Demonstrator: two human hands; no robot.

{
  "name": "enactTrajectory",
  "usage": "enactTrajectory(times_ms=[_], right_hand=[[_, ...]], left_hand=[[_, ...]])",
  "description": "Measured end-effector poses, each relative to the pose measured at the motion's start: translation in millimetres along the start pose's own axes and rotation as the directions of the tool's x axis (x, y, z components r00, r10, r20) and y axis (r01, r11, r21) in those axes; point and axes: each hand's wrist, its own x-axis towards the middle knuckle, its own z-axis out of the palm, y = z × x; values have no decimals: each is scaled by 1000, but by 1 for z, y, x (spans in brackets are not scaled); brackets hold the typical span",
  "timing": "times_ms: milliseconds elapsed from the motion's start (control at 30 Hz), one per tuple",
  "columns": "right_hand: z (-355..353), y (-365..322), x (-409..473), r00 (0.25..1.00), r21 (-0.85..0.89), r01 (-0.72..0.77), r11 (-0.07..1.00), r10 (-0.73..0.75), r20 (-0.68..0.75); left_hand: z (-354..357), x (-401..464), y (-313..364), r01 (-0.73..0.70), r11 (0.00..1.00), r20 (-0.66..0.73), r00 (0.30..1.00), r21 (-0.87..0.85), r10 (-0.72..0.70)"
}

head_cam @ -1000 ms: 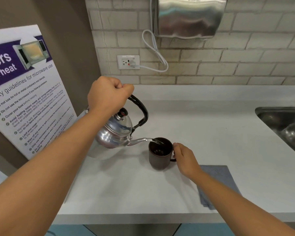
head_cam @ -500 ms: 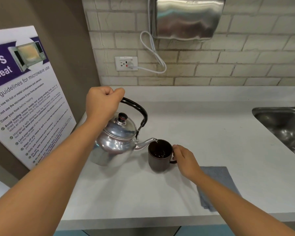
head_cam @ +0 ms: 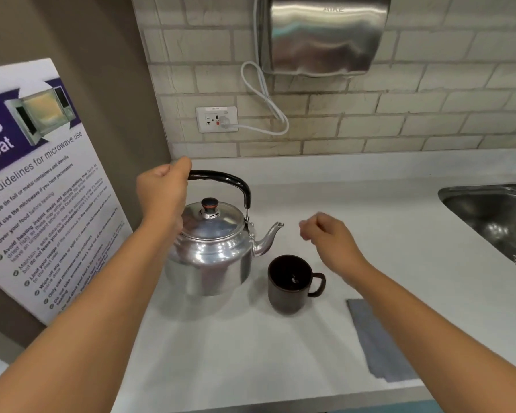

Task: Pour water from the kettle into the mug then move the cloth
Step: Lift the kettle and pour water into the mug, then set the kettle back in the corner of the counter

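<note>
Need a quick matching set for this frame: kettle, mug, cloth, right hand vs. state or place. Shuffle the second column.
Things:
1. kettle
2. mug
3. cloth
4. right hand

States:
A. flat by the counter's front edge
B. empty, raised above the counter
C. upright, handle held by the left hand
D. dark, standing free, handle pointing right

Pairs: 1-C, 2-D, 3-A, 4-B

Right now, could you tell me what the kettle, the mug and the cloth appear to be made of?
Kettle: polished metal, judging by its mirror-like reflections; handle glossy black, perhaps plastic. Mug: dark brown with a matte, unreflective surface, likely ceramic, though that is uncertain. Cloth: thin grey fabric lying flat and dull.
</note>
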Motion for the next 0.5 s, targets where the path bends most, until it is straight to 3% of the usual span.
enactTrajectory(times_ms=[167, 367, 500], right_hand=[[37, -70, 39, 966, 40, 237, 971, -239, 102], [68, -78, 82, 882, -232, 455, 860, -398, 253], [78, -59, 113, 885, -283, 460, 842, -408, 225]], left_hand=[[7, 19, -16, -25, 995, -45, 999, -93, 21], [28, 46, -46, -36, 993, -44, 999, -116, 31], [47, 63, -70, -28, 996, -41, 999, -79, 25]])
